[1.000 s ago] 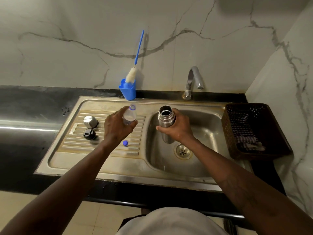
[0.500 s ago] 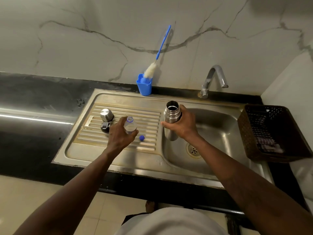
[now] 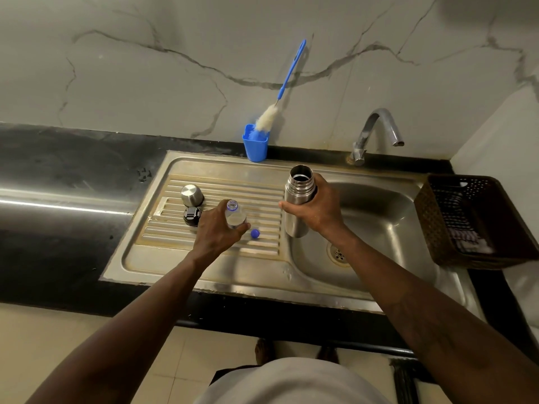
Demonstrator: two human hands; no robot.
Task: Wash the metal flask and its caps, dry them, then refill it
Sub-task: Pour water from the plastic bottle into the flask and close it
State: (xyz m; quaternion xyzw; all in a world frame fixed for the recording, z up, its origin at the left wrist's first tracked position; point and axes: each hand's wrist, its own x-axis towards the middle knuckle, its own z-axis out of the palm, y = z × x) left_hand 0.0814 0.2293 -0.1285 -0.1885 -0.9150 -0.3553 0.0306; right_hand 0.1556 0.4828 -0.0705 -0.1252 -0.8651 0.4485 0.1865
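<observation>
Over the draining board [image 3: 180,258], head view: the right hand [image 3: 316,212] grips the metal flask [image 3: 296,196] upright, mouth open, at the left edge of the basin [image 3: 379,223]. Just left of it, the left hand [image 3: 214,233] holds a small uncapped bottle [image 3: 235,216], also upright (its blue lid [image 3: 255,233] lies between them). To refill, the bottle likely must travel right and tip. Steel cap [image 3: 192,195] and black cap [image 3: 192,216] stand farther left, nearer the left hand.

Drainboard [image 3: 163,231] was crowded: steel cup cap [image 3: 192,195] and black stopper [image 3: 192,216] side by side at 10 o'clock, held plastic bottle [image 3: 234,217] in the centre, blue bottle cap [image 3: 255,233] at 4, but 6 lay open. Basin [image 3: 379,223] was free round the drain [image 3: 338,254]; tap [image 3: 376,126] at 12, basket [image 3: 437,228] at 3, held flask [image 3: 294,224] at 9.
</observation>
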